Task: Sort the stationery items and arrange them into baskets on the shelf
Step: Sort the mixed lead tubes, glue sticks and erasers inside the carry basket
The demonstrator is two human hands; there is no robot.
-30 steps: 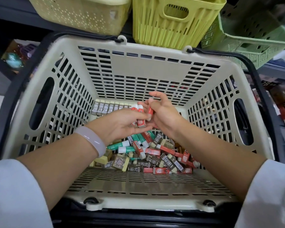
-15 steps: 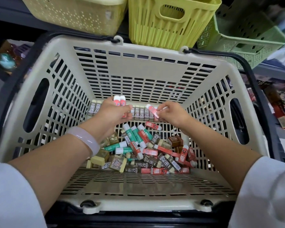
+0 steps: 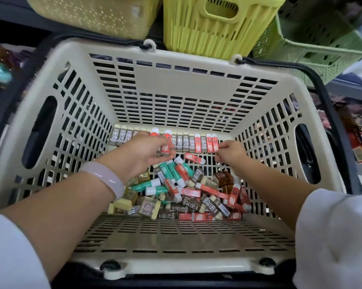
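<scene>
Evenly lit from above, soft shadows under the arms, slight motion blur throughout, wide-angle bending at edges, dim blurred corners

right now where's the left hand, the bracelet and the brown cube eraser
left hand (image 3: 143, 155), head view, back of the hand
bracelet (image 3: 105, 180), head view, top of the band
brown cube eraser (image 3: 223, 177), head view, its top face

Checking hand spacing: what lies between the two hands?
In the head view, a loose red eraser lies between the left hand and right hand.
</scene>
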